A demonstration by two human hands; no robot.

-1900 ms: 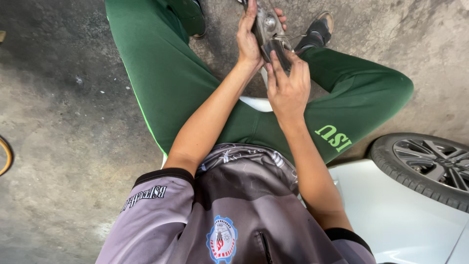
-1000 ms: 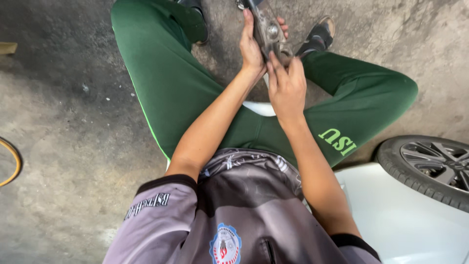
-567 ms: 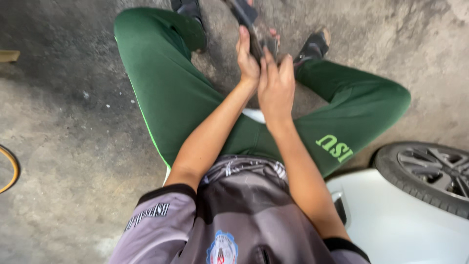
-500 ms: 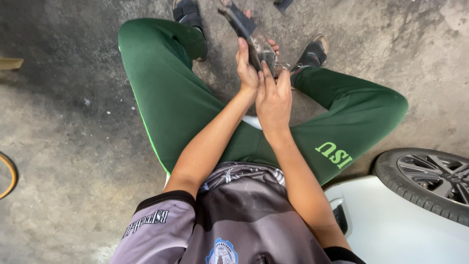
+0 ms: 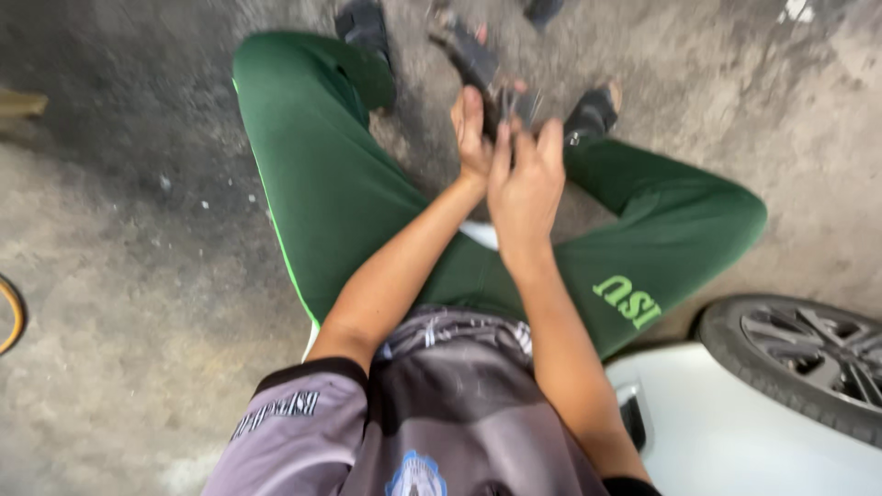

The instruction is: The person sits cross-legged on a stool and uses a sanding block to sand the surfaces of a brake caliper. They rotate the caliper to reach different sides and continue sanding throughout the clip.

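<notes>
I sit on a concrete floor (image 5: pixel 129 230) in green trousers (image 5: pixel 322 174), legs bent and apart. Both my hands are raised together in front of me, between my knees. My left hand (image 5: pixel 470 133) and my right hand (image 5: pixel 525 174) are closed around a small dark grey metal part (image 5: pixel 510 106). The part sticks out above my fingers and is blurred, so its shape is unclear. My palms hide most of it.
Another person's sandalled foot (image 5: pixel 464 46) stands just beyond my hands. My dark shoes (image 5: pixel 363 23) rest on the floor. A white car body (image 5: pixel 735 432) and a tyre with a dark wheel (image 5: pixel 808 358) are close at my right. A curved yellow-edged thing (image 5: pixel 11 317) lies far left.
The view has tilted down and drawn back, so my hands and the metal part sit lower in the frame. Both hands still grip the part; the other person's foot has come into view.
</notes>
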